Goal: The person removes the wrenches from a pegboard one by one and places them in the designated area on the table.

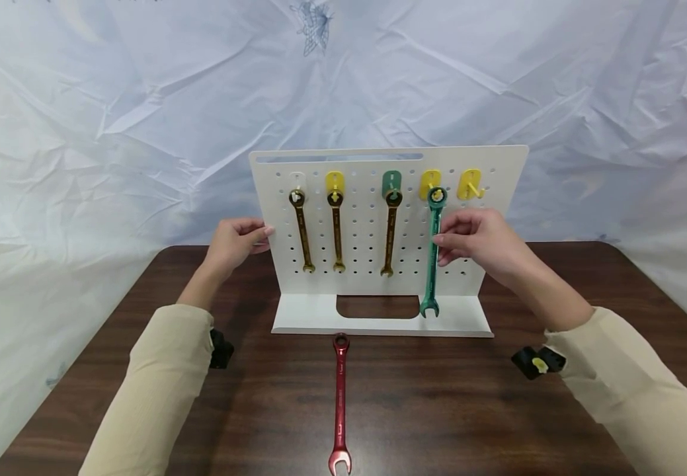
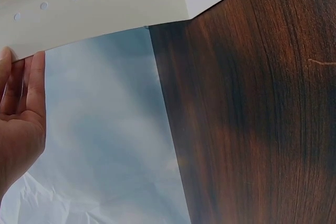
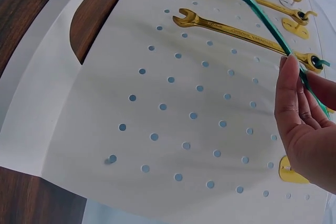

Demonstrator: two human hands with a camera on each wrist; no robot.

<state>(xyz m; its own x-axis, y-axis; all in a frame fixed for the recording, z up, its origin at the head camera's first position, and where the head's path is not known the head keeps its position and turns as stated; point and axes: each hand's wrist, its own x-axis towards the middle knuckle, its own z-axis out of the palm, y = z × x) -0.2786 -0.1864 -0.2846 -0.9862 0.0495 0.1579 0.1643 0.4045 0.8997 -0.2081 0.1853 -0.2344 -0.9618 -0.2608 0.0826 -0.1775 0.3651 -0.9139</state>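
Observation:
A green combination wrench is pinched at its shaft by my right hand. Its ring end surrounds the tip of a yellow hook, and its open end hangs down in front of the board's base. In the right wrist view, thumb and fingers of the right hand close on the green shaft. My left hand grips the left edge of the white pegboard; in the left wrist view its thumb is in front and its fingers are behind the edge.
Three gold wrenches hang from white, yellow and green hooks on the board's left and middle. A bare yellow hook is at the far right. On the brown table, a red wrench lies in front of the base.

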